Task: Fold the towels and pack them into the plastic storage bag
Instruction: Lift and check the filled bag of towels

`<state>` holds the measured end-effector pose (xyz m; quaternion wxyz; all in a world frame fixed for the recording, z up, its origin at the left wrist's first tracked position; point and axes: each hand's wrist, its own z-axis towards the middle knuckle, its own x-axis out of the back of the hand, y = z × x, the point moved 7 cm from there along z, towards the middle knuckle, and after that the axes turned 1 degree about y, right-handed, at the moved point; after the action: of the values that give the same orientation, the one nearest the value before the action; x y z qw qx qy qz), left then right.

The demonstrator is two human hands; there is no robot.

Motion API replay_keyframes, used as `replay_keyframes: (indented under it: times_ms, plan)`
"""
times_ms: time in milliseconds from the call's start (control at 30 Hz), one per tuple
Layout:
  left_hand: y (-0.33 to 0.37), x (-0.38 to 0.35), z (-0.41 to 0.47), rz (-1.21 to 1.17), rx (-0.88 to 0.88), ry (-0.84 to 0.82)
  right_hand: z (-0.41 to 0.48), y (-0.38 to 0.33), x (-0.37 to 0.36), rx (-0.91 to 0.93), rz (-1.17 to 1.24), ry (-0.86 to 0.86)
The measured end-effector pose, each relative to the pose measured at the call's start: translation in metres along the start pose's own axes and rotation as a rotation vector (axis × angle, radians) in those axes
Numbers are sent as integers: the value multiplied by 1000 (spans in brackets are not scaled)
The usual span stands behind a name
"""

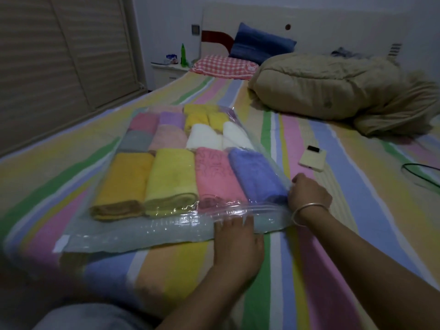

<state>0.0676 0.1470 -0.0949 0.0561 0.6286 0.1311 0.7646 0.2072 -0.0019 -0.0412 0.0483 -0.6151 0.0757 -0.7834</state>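
Observation:
A clear plastic storage bag (133, 236) lies flat on the striped bed, filled with several folded towels in rows. The nearest row holds an orange towel (123, 182), a yellow towel (171, 177), a pink towel (214, 175) and a blue towel (257, 172). Behind them lie white, pink, grey, purple and yellow ones. My left hand (238, 241) presses flat on the bag's zip strip near its right end. My right hand (308, 194), with a bangle on the wrist, grips the bag's right corner by the blue towel.
A cream phone (312, 158) lies on the bed right of the bag, and a dark cable (419, 172) beyond it. A bundled beige quilt (333, 89), a checked pillow (223, 66) and a blue pillow (259, 44) sit at the head. A nightstand (166, 70) stands far left.

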Motion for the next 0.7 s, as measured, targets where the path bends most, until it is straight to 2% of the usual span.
replay_keyframes:
  times_ms: [67,100,167,267,333,467,533,600,700]
  plan:
    - [-4,7,-22,-61,-122,-76,-9,-27,8,165,101,98]
    - [-7,14,-33,-165,-169,-110,-16,-48,12,279,153,134]
    - [-23,38,-50,-474,-170,-70,-37,-91,7,455,163,56]
    - [-67,72,-70,-675,5,34,-71,-123,-34,522,12,-172]
    - [-105,96,-83,-706,134,172,-82,-124,-56,530,-68,-185]
    - [-215,148,-108,-484,435,611,-81,-120,-65,502,-119,-206]
    - [-269,159,-117,-467,608,706,-79,-121,-57,473,-113,-231]
    - [-314,158,-118,-456,764,679,-81,-129,-38,452,-53,-148]
    - [-348,145,-102,-422,807,441,-122,-162,15,545,332,227]
